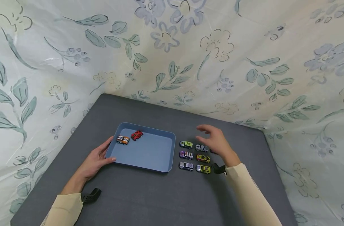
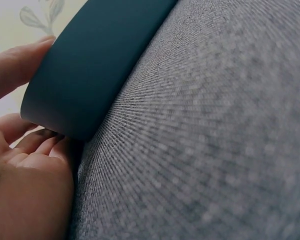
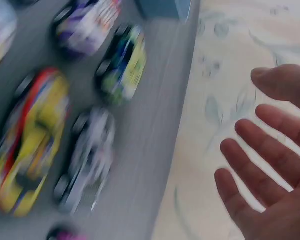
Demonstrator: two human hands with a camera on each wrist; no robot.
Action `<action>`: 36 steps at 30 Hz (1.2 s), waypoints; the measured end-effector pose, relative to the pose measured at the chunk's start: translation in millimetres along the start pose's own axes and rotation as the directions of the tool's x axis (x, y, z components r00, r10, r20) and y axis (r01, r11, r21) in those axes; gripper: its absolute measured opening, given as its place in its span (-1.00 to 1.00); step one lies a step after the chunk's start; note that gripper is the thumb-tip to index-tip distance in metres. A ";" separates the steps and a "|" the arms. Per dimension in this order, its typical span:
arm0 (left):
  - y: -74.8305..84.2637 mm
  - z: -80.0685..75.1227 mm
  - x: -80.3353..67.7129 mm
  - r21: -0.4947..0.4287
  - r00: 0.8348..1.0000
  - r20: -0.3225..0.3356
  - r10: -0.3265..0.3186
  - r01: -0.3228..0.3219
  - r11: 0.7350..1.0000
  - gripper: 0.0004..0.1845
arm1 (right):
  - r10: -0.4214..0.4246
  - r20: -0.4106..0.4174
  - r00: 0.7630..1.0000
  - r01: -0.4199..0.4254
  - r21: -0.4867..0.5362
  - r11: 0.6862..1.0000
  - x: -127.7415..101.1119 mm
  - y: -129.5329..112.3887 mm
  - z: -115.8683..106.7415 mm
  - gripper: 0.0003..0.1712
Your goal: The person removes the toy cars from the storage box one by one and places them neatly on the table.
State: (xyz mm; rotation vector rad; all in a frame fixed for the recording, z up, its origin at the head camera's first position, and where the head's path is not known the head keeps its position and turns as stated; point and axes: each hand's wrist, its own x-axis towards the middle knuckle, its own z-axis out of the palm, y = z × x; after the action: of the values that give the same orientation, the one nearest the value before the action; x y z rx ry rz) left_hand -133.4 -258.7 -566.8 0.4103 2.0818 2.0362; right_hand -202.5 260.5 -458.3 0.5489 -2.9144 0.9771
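A blue tray (image 1: 145, 153) lies on the dark table, and my left hand (image 1: 94, 161) grips its left end, thumb at the near corner and fingers along the side. Inside the tray, toward its far left, sit an orange-and-white toy car (image 1: 122, 140) and a red toy car (image 1: 137, 135). My right hand (image 1: 214, 139) hovers with fingers spread and nothing in them, over a grey toy car (image 1: 201, 148). Around that car stand a green one (image 1: 186, 144), a purple-and-white one (image 1: 186, 155) and a yellow-and-red one (image 1: 203, 158). Another car is mostly hidden beneath the right hand.
A silver toy car (image 1: 186, 166) and a lime-yellow one (image 1: 203, 169) form the nearest row, right of the tray. Flower-patterned fabric (image 1: 172, 62) rises behind the grey tabletop (image 1: 149, 197) and on both sides. Each wrist wears a black band.
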 end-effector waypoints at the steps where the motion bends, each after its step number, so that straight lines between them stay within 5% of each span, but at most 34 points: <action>1: 0.1 -0.1 -0.3 0.000 1.000 0.000 0.003 -0.003 1.000 0.01 | -0.017 0.015 1.000 0.016 0.018 1.000 7.1 -6.2 4.0 -0.48; 17: -5.2 -4.2 -0.3 0.000 1.000 0.005 0.011 -0.011 1.000 0.01 | -0.203 0.281 0.938 0.190 0.073 0.979 99.7 -92.8 70.4 -0.55; 29: -5.4 -2.8 -3.3 -0.011 1.000 0.017 0.014 -0.013 1.000 0.00 | -0.200 0.428 0.882 0.233 -0.025 0.972 125.7 -117.4 108.6 -0.53; 36: -5.0 -4.4 -2.2 -0.018 0.999 0.014 0.035 -0.035 0.999 0.00 | -0.199 0.434 0.879 0.227 -0.014 0.974 132.8 -125.9 129.0 -0.54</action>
State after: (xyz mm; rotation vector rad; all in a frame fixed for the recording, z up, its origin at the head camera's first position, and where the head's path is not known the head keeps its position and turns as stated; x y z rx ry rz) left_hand -133.1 -263.6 -571.8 0.4596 2.0607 2.0639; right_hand -273.2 48.4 -471.9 1.1949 -3.1378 0.8161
